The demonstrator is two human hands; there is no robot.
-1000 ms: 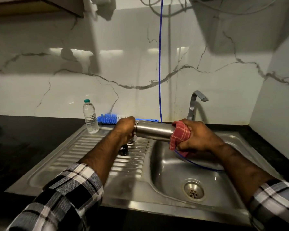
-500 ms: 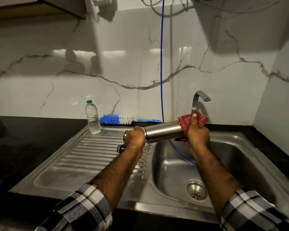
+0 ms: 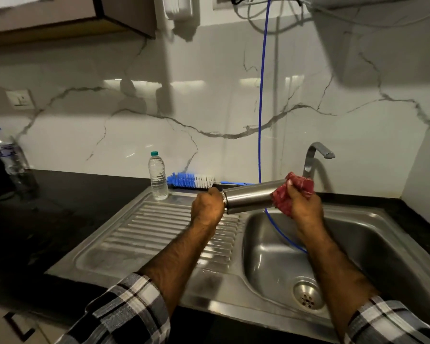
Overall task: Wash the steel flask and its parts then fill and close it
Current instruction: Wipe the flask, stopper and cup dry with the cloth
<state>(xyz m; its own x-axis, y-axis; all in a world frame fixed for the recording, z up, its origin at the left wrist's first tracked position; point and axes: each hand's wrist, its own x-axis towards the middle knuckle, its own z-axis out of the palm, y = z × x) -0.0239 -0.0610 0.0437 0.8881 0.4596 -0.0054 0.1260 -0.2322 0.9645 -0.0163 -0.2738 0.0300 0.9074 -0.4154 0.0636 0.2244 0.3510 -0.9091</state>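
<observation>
Flask between both hands

A black countertop runs across the lower half of the frame, with a steel sink unit set into it. On the ribbed drainboard, near its far edge at centre, a small water bottle with a green cap stands upright. Just right of it lies a blue-and-white bottle brush. At the far left edge, another plastic bottle stands on the counter.
</observation>
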